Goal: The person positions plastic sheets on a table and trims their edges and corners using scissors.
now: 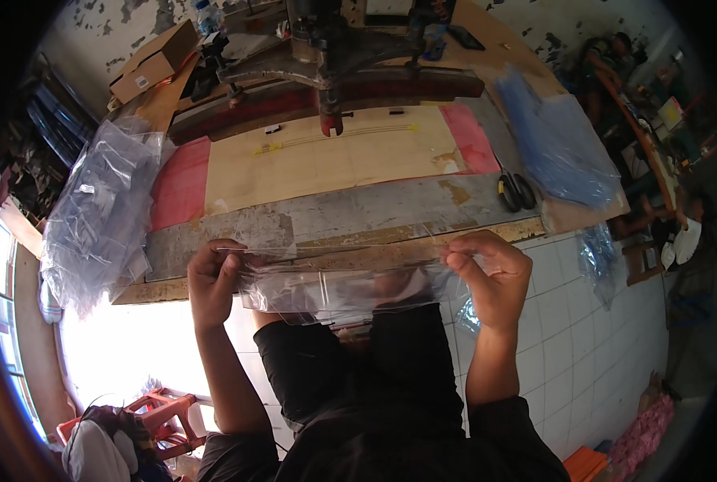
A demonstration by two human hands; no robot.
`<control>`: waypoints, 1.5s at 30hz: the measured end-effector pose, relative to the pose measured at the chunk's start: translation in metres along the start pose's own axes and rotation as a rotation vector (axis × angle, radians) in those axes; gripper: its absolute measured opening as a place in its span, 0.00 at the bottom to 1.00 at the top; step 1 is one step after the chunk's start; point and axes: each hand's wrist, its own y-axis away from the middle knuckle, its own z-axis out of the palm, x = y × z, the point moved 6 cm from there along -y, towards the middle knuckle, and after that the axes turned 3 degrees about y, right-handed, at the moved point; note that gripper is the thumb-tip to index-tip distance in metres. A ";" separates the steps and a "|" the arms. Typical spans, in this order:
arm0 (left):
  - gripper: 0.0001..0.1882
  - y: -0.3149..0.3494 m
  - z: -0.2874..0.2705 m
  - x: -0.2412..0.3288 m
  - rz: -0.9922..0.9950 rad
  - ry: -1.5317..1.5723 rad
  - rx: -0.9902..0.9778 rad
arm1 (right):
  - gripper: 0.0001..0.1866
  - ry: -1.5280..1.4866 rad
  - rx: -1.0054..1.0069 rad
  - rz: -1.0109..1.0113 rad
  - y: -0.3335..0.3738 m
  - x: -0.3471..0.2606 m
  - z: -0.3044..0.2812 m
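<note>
Stretched between my two hands is a clear plastic sheet [338, 291], held in front of the near table edge above my lap. My left hand [214, 277] pinches its left end between thumb and fingers. At the right end, my right hand [495, 269] grips the sheet the same way. Beyond it, a cream board [326, 165] with red end pieces lies on the metal table [318, 217]. Over that board stands a heavy press [326, 72] with a dark, curved-looking bar.
A heap of clear plastic [101, 209] hangs over the table's left side. Bluish plastic sheets [555, 140] lie at the right, near black-handled scissors [516, 191]. A cardboard box [153, 64] sits back left. A red stool [165, 422] stands lower left. Another person [612, 60] sits far right.
</note>
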 end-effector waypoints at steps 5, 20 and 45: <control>0.13 0.004 -0.014 -0.006 -0.035 0.046 -0.020 | 0.08 0.105 -0.001 -0.183 0.007 -0.030 0.001; 0.12 0.002 -0.008 -0.001 -0.087 0.067 0.009 | 0.10 0.196 0.003 -0.358 0.015 -0.063 0.012; 0.13 0.001 0.000 0.001 -0.057 -0.010 -0.010 | 0.09 0.356 0.289 -0.178 0.028 -0.084 0.013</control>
